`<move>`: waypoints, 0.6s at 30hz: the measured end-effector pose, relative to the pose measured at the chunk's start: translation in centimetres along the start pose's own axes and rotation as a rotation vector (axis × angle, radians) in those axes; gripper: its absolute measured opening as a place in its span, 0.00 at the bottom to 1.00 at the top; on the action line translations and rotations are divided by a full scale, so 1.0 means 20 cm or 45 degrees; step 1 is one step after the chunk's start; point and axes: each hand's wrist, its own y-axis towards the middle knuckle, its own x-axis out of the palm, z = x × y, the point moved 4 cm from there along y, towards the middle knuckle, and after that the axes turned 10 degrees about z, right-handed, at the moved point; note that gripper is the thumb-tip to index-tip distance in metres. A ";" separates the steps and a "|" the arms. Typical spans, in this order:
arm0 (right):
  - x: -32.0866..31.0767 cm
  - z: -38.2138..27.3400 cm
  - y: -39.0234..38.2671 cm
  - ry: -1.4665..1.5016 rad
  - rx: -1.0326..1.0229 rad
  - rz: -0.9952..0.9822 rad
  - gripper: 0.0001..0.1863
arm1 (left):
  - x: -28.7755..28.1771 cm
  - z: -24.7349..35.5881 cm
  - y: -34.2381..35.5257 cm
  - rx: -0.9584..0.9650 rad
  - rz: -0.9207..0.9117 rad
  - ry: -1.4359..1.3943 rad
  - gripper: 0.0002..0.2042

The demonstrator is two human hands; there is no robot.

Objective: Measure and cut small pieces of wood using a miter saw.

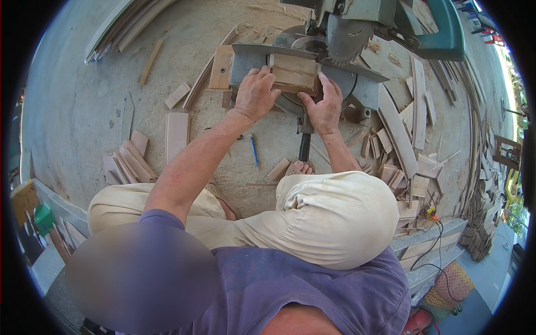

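Note:
A short, light wooden piece (293, 70) lies against the metal fence (245, 56) of a green-handled mitre saw (441, 42). The saw's toothed blade (349, 39) hangs just right of and above the wood, raised over the turntable. My left hand (257, 92) grips the left end of the piece, fingers curled at its edge. My right hand (322, 106) holds the right end, thumb on the near edge. I cannot tell whether it is one piece or stacked pieces. The saw's black table handle (305, 145) points toward me, between my forearms.
A blue pencil (254, 151) lies on the concrete floor (212, 162) below my left wrist. Offcuts (134, 159) are piled at left, longer boards (402, 128) and scraps at right. Long strips (123, 25) lie at top left. A black cord (438, 245) runs at lower right.

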 end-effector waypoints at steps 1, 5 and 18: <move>-0.02 -0.01 0.01 0.002 -0.065 0.025 0.41 | 0.00 0.00 0.00 -0.007 -0.009 -0.001 0.16; -0.21 0.07 0.18 0.504 0.362 0.250 0.29 | 0.00 0.00 0.00 -0.017 -0.041 0.019 0.15; -1.24 -0.49 1.52 0.356 0.319 0.275 0.24 | 0.00 0.06 -0.02 0.243 -0.030 0.145 0.04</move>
